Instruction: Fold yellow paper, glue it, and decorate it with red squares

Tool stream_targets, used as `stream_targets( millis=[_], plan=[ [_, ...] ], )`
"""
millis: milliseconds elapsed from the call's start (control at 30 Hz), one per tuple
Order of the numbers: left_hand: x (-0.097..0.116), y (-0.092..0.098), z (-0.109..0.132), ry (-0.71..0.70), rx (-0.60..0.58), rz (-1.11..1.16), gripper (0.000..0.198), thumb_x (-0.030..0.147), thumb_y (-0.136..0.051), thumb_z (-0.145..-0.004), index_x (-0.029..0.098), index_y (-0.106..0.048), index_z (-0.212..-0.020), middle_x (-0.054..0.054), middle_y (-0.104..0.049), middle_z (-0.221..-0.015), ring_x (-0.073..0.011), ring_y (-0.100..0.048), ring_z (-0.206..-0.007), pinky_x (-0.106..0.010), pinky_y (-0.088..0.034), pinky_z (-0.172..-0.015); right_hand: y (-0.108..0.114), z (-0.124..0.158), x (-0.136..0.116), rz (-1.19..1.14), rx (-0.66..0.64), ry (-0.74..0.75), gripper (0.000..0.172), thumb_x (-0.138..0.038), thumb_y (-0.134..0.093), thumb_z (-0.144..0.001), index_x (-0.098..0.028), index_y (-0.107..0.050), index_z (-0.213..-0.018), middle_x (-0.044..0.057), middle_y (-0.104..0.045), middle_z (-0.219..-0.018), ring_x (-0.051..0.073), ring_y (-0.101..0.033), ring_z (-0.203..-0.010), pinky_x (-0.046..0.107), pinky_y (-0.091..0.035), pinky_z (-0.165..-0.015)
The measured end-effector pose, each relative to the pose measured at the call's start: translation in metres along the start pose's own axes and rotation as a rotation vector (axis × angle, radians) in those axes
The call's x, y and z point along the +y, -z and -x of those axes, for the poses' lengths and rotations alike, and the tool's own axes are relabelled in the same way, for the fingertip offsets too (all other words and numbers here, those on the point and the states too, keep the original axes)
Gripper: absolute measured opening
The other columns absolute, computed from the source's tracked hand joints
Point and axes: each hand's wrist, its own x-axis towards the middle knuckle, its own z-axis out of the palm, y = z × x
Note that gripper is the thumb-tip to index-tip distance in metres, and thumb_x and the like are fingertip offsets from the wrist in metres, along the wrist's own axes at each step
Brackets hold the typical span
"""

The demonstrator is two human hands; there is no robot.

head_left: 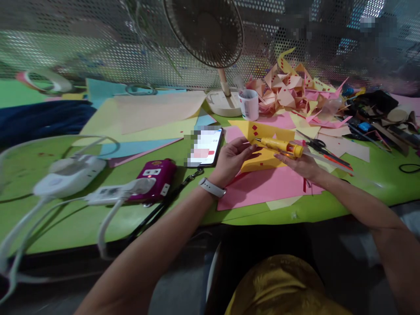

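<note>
My left hand (233, 159), with a pale band on its wrist, has its thumb and fingers pinched at the edge of a folded yellow paper (256, 164) printed with red diamonds. In my right hand (300, 165) is a thick yellow pen-shaped tool (278, 145), its narrow pointed tip facing left toward my left fingertips. It lies across the upper part of the folded paper; its exact kind is unclear. Under both is a pink sheet (259, 192). Black scissors (316, 144) rest just beyond my right hand.
A phone (205, 146) lies left of my left hand, near a purple power adapter (157, 179) and a white power strip (70, 175) with cables. A fan (226, 103), a white cup (250, 105) and a heap of folded paper (288, 94) stand along the back. Large sheets (141, 113) lie left.
</note>
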Motion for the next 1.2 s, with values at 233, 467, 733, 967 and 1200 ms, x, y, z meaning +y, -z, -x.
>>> stream_targets(
  millis=[233,467,733,967,1200],
  plan=[
    [0.0026,0.0001,0.0005,0.01,0.005,-0.013,0.031,0.033,-0.085,-0.075,0.02,-0.069,-0.099,-0.006,-0.08,-0.099,-0.0249,-0.076,-0.101,-0.039,-0.064,-0.091,0.0004,0.0006,-0.0028,-0.008,-0.01,-0.027,0.039,-0.051,-0.074,-0.082,-0.023,-0.071,-0.11,0.007,-0.075,-0.111,0.031,-0.07,-0.109,0.051,-0.058,-0.099],
    [0.0035,-0.0012,0.001,-0.005,0.001,-0.007,0.034,0.036,-0.087,-0.072,0.022,-0.07,-0.098,-0.005,-0.081,-0.099,-0.0234,-0.077,-0.097,-0.039,-0.065,-0.089,0.0,0.0008,-0.0068,0.008,0.008,-0.017,0.038,-0.052,-0.073,-0.081,-0.023,-0.069,-0.105,0.007,-0.074,-0.108,0.03,-0.071,-0.106,0.051,-0.058,-0.099],
    [0.0047,-0.0007,0.0018,0.02,0.007,-0.046,0.033,0.034,-0.085,-0.074,0.021,-0.07,-0.099,-0.007,-0.08,-0.102,-0.0231,-0.076,-0.097,-0.039,-0.064,-0.091,-0.0006,0.0006,-0.0044,0.012,0.015,-0.013,0.034,-0.049,-0.073,-0.082,-0.022,-0.068,-0.102,0.008,-0.074,-0.106,0.03,-0.072,-0.103,0.052,-0.059,-0.098],
    [0.0044,-0.001,0.0016,0.016,-0.003,-0.037,0.032,0.03,-0.084,-0.075,0.02,-0.068,-0.1,-0.006,-0.08,-0.099,-0.022,-0.077,-0.095,-0.037,-0.064,-0.089,-0.0002,-0.0002,-0.0012,0.024,0.015,0.003,0.031,-0.045,-0.072,-0.083,-0.021,-0.067,-0.102,0.009,-0.072,-0.106,0.029,-0.071,-0.104,0.047,-0.06,-0.098],
    [0.0037,-0.0008,0.0015,0.007,0.0,-0.046,0.027,0.029,-0.081,-0.077,0.021,-0.069,-0.099,-0.007,-0.08,-0.098,-0.0241,-0.076,-0.1,-0.038,-0.064,-0.089,0.0006,0.0,0.0001,0.125,0.054,0.017,0.03,-0.05,-0.073,-0.082,-0.022,-0.065,-0.093,0.007,-0.07,-0.093,0.027,-0.071,-0.092,0.047,-0.062,-0.087]
  ],
)
